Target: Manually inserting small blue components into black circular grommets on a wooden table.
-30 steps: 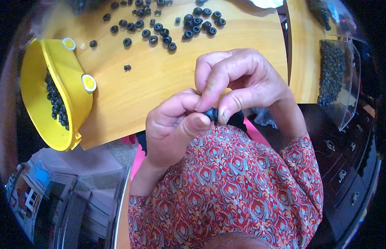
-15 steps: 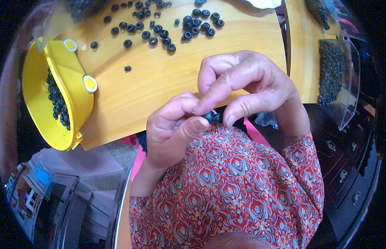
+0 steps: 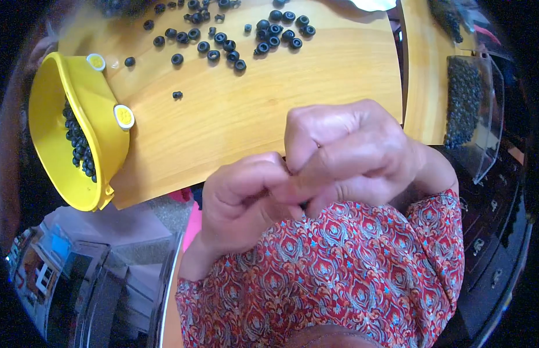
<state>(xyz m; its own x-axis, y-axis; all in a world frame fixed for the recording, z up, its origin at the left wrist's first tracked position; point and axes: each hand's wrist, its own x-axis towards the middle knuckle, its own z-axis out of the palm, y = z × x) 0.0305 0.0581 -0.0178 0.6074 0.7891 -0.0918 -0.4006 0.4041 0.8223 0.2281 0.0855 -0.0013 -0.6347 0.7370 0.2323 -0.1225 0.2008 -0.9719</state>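
Black piece (image 3: 305, 204), axis hidden from me, pinched between left hand (image 3: 237, 203) and right hand (image 3: 359, 159); tabletop (image 3: 165, 184) edge toward nine o'clock, room toward eleven.

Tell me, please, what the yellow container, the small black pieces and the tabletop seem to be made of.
Yellow container: probably smooth plastic, given its even colour and moulded-looking rim. Small black pieces: perhaps plastic or rubber, I can't tell which; soft highlights suggest a satin finish. Tabletop: wood or wood-look laminate, smooth, with visible grain and a slight sheen.
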